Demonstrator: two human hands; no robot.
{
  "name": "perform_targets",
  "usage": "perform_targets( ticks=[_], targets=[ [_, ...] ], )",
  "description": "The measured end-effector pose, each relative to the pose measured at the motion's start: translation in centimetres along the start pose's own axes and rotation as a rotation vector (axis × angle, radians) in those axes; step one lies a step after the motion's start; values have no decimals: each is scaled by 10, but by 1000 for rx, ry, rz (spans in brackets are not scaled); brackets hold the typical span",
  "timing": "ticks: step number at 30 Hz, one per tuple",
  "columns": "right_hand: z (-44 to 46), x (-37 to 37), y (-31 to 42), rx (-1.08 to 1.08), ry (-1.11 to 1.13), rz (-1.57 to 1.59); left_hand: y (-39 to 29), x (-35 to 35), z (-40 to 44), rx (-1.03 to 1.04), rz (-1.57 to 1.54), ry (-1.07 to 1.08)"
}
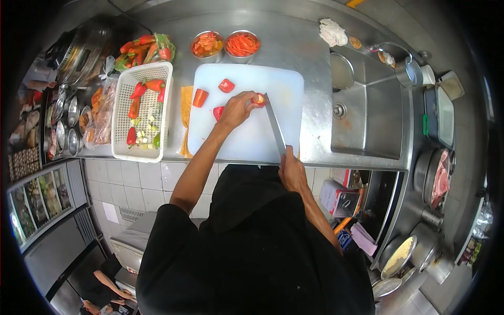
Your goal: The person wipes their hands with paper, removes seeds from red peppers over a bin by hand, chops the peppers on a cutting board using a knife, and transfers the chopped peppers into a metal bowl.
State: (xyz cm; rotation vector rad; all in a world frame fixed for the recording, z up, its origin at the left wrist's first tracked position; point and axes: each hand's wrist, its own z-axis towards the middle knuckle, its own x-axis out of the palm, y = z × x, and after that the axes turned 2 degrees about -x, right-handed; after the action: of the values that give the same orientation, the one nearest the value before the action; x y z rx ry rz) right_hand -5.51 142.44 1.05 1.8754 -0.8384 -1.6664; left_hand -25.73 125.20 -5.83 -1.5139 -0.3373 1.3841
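Note:
My left hand [239,109] is closed on a piece of red pepper [259,100], its cut side facing right, over the white cutting board [283,84]. In my right hand [292,169] is the handle of a long kitchen knife [275,124]. The blade points away from me, its tip end just right of the held pepper. Whether the edge touches the pepper, I cannot tell. Other red pepper pieces lie on the board: one at the left [200,97], one farther back [226,85], and one partly hidden beside my left wrist [218,113].
Left of the board stands a white plastic basket [116,113] with red peppers and pale cut bits. Two metal bowls of cut peppers, one of chunks [207,44] and one of strips [242,44], sit behind the board. A steel sink [367,118] is at right. Another person's arm [113,286] shows lower left.

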Motion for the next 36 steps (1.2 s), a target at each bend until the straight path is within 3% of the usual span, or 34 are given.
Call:
perform_targets(
  ticks=[30, 36],
  targets=[
    [-3, 38, -11, 185, 56, -59, 7, 1, 1, -166, -150, 71],
    [-7, 43, -14, 96, -9, -51, 7, 1, 3, -180, -144, 70]
  ],
)
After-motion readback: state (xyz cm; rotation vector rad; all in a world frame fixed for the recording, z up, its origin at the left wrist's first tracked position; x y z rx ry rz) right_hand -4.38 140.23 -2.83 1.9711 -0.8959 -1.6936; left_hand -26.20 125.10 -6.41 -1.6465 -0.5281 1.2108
